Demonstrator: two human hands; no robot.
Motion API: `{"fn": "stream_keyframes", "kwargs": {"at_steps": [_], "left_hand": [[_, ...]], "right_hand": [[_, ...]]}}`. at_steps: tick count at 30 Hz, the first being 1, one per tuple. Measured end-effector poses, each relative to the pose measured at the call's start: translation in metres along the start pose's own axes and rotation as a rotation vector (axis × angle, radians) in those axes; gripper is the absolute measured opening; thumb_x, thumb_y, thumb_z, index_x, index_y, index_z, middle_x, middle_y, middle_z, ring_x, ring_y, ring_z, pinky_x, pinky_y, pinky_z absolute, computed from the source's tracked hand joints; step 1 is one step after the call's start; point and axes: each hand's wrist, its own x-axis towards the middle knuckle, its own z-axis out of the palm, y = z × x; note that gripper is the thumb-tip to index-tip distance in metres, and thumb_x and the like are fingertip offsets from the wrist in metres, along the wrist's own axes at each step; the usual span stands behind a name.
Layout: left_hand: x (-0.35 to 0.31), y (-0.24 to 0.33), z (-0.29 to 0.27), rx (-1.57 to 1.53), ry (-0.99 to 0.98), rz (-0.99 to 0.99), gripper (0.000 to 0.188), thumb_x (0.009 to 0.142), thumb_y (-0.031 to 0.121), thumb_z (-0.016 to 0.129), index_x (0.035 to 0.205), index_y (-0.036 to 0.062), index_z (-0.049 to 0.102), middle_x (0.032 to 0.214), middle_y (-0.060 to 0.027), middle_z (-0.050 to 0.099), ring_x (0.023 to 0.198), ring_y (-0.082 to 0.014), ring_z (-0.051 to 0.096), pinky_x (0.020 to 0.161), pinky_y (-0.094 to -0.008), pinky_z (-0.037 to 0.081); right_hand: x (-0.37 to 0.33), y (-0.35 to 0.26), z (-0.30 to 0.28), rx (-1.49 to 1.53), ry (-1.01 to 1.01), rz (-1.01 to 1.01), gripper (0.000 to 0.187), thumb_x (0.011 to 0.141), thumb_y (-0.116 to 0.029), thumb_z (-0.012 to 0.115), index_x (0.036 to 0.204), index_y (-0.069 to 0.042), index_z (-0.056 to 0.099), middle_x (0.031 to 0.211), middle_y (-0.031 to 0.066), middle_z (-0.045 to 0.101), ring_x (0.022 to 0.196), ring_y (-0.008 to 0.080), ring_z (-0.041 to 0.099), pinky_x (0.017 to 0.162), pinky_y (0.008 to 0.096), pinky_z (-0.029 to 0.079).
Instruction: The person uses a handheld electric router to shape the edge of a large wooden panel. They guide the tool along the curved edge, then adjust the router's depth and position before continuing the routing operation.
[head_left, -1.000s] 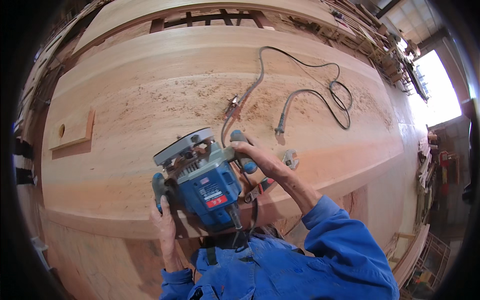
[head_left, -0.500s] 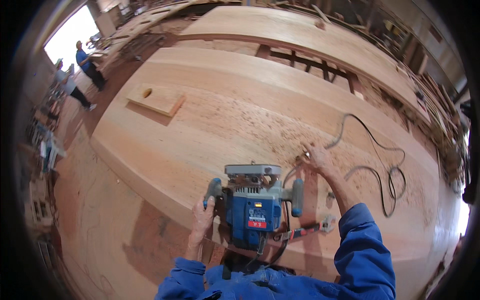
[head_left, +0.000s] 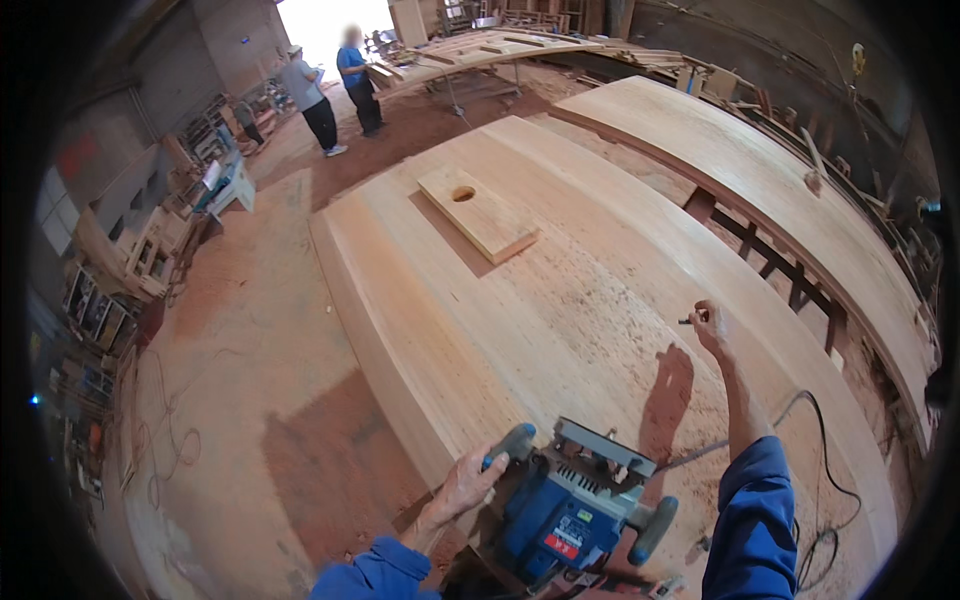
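Observation:
My left hand [head_left: 468, 484] is closed round one grip of a blue plunge router [head_left: 562, 520], which rests tilted at the near edge of a large wooden slab [head_left: 420, 330]. Its flat grey base points up and away from me. Raised over the slab, my right hand [head_left: 708, 328] pinches a small dark rod-like piece [head_left: 686, 321], too small to name for certain. Below that hand its shadow falls across scattered wood chips [head_left: 610, 310]. Farther off, a thick board [head_left: 485, 215] with a round hole lies on the slab.
A black power cord [head_left: 825, 440] loops over the slab on the right. A second long slab [head_left: 740, 130] stands beyond a gap at the right. Two people [head_left: 357, 80] stand near the bright doorway at the far left. Wooden frames and tools line the left wall.
My right hand has risen from the slab by the cord and moved forward, carrying the small dark piece. My left hand keeps its hold on the router; the view has swung left.

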Motion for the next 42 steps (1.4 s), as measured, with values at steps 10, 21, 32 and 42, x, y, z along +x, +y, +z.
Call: {"fn": "stream_keyframes", "kwargs": {"at_steps": [10, 21, 32, 42], "left_hand": [[-0.004, -0.017, -0.011, -0.394, -0.094, -0.192, 0.045, 0.103, 0.036, 0.057, 0.132, 0.0015, 0.058, 0.114, -0.0087, 0.067, 0.101, -0.0177, 0.062, 0.088, -0.0319, 0.053], [0.033, -0.047, -0.036, -0.19, -0.242, -0.08, 0.051, 0.104, 0.04, 0.051, 0.136, 0.0014, 0.055, 0.114, -0.0127, 0.067, 0.101, -0.0256, 0.064, 0.091, -0.0397, 0.055], [0.045, -0.036, -0.046, 0.011, -0.108, 0.018, 0.056, 0.104, 0.044, 0.05, 0.133, -0.0033, 0.056, 0.122, -0.0143, 0.062, 0.111, -0.0219, 0.058, 0.096, -0.0342, 0.047], [0.021, 0.01, -0.039, -0.171, -0.214, -0.127, 0.037, 0.104, 0.034, 0.053, 0.121, 0.002, 0.062, 0.106, -0.0098, 0.069, 0.083, -0.0158, 0.069, 0.071, -0.0276, 0.056]], "right_hand": [[-0.039, -0.044, 0.03, 0.075, -0.094, -0.079, 0.059, 0.087, -0.027, 0.073, 0.139, -0.006, 0.055, 0.124, 0.02, 0.065, 0.107, 0.034, 0.065, 0.09, 0.0434, 0.054], [-0.351, 0.073, -0.149, -0.632, 0.178, 0.047, 0.045, 0.088, -0.032, 0.067, 0.123, -0.007, 0.056, 0.121, 0.0195, 0.056, 0.114, 0.0393, 0.053, 0.097, 0.0459, 0.045], [-0.39, 0.103, -0.125, 0.361, 0.082, 0.19, 0.026, 0.071, -0.017, 0.068, 0.096, -0.011, 0.065, 0.103, 0.009, 0.058, 0.093, 0.0274, 0.061, 0.075, 0.0378, 0.052], [-0.483, 0.071, -0.202, -0.296, -0.01, -0.071, 0.026, 0.086, -0.017, 0.069, 0.109, -0.006, 0.069, 0.117, 0.0118, 0.064, 0.105, 0.0309, 0.063, 0.09, 0.0391, 0.051]]}}
